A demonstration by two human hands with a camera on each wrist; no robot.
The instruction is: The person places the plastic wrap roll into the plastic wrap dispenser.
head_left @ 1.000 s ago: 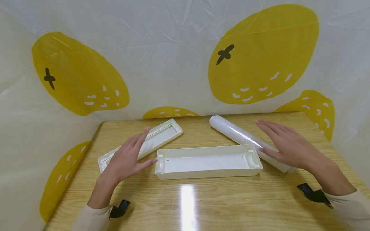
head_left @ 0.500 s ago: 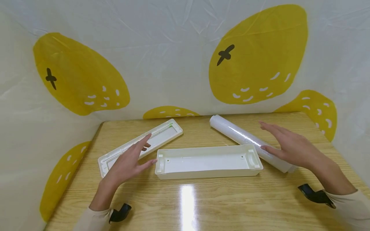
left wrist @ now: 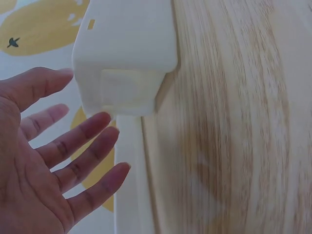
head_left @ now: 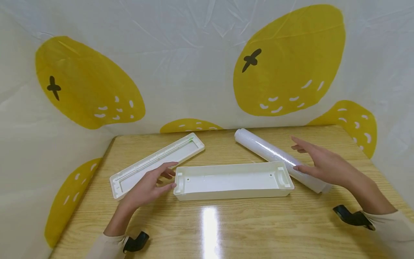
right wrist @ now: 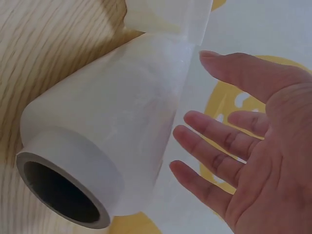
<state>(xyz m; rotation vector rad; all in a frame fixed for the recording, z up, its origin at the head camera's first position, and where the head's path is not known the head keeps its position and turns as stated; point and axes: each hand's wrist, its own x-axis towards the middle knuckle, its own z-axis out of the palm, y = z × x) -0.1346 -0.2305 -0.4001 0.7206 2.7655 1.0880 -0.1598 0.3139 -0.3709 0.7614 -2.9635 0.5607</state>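
A long cream box, open at the top, lies across the middle of the table. At its left end is the left hand, fingers spread and relaxed; in the left wrist view that hand has its thumb tip close to the box's end, contact unclear. The right hand hovers by a roll of clear film, holding nothing. In the right wrist view, loose fingers of the right hand are beside the film roll, whose hollow core faces the camera.
A narrow cream lid with a green-tipped strip lies slanted at the back left, behind the left hand. The roll's near part passes behind the box's right end. A white sheet with yellow fruit shapes hangs behind the wooden table.
The left hand has lowered and shifted slightly right, its fingers now nearer the box's left end. The right hand has moved slightly right. Box, lid and roll stay where they were.
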